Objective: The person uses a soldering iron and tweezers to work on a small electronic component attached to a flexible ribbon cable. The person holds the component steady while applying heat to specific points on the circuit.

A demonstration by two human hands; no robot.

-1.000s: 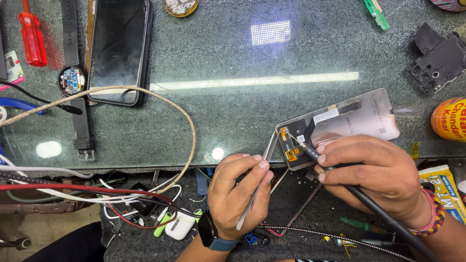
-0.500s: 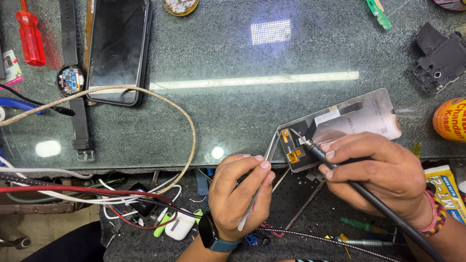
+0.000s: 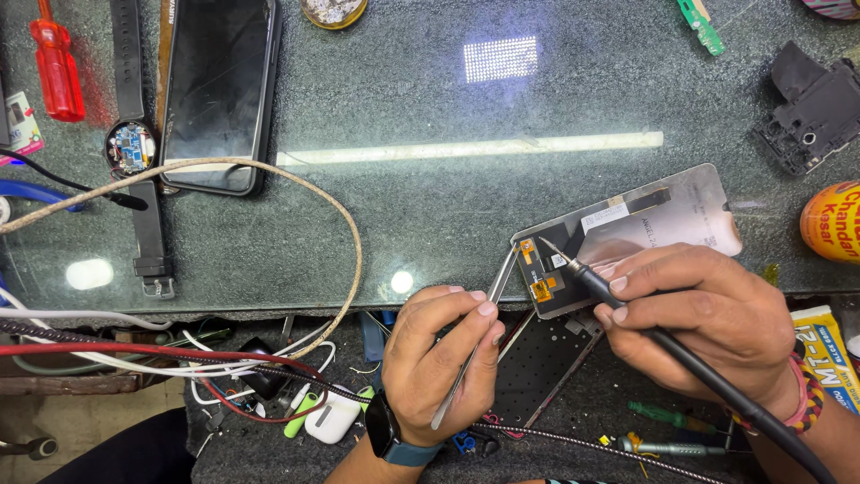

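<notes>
A phone display panel (image 3: 667,220) lies face down at the near edge of the glass worktop, its flex connector (image 3: 540,266) facing me. My right hand (image 3: 708,318) grips a black soldering iron (image 3: 627,309) like a pen, the tip resting on the flex area. My left hand (image 3: 443,358), with a dark smartwatch on its wrist, holds metal tweezers (image 3: 479,336) whose points reach the panel's left corner beside the connector.
A black phone (image 3: 215,90), an opened watch (image 3: 133,148), a red screwdriver (image 3: 55,67) and a beige cable (image 3: 269,179) lie at left. A black plastic frame (image 3: 811,112) and an orange tin (image 3: 831,221) sit at right. Wires and white earbud case (image 3: 331,417) clutter the lower shelf.
The soldering iron tip has shifted slightly left and up along the flex connector. The tweezers and left hand have stayed almost still.
</notes>
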